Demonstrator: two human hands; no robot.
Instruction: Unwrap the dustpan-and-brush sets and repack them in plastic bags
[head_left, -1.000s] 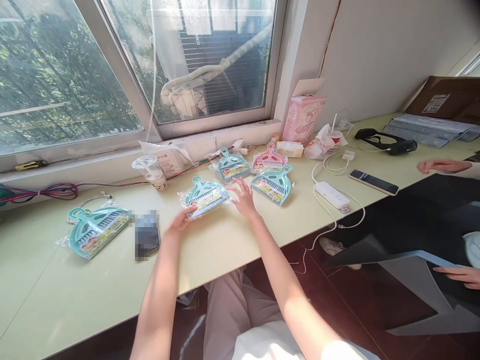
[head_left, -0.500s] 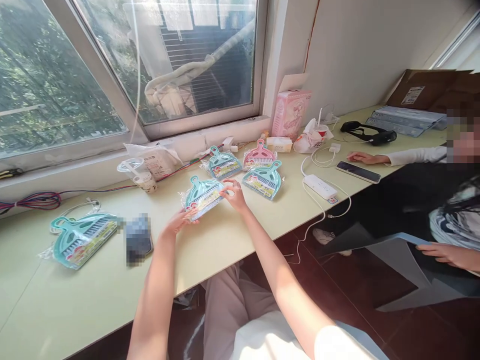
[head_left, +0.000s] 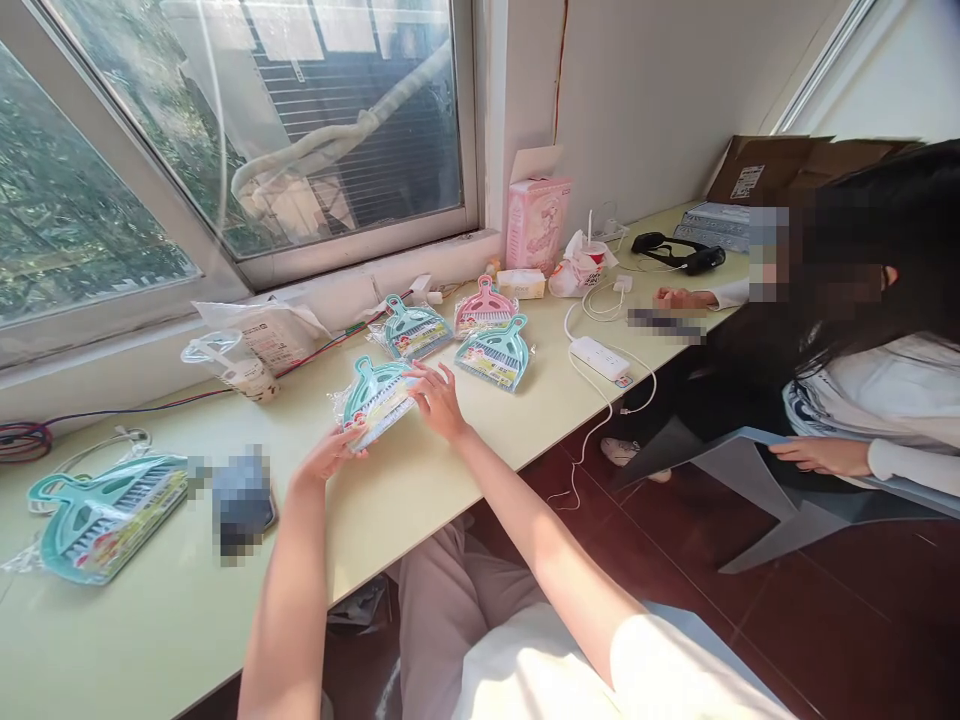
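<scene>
A turquoise dustpan-and-brush set (head_left: 376,397) in clear plastic wrap is tilted up in front of me, over the table. My left hand (head_left: 335,453) grips its lower left corner, thumb on the front and fingers underneath. At its right edge, the fingers of my right hand (head_left: 437,398) are bent around the wrap. Just behind lie more wrapped sets: a turquoise one (head_left: 414,330), a pink one (head_left: 485,307) and another turquoise one (head_left: 495,353). A larger turquoise set (head_left: 112,515) lies at the left, with a blurred dark phone-like object (head_left: 244,500) beside it.
A drink cup (head_left: 232,365) and a plastic packet (head_left: 274,335) stand by the window. A white power strip (head_left: 600,358) with cables lies to the right. A pink box (head_left: 536,220) stands against the wall. Another person (head_left: 862,380) sits at the right, one hand on the table.
My view has turned right, so things appear further left. Both hands stay on the turquoise set; my right fingers have shifted slightly along its edge. The other person shows more fully.
</scene>
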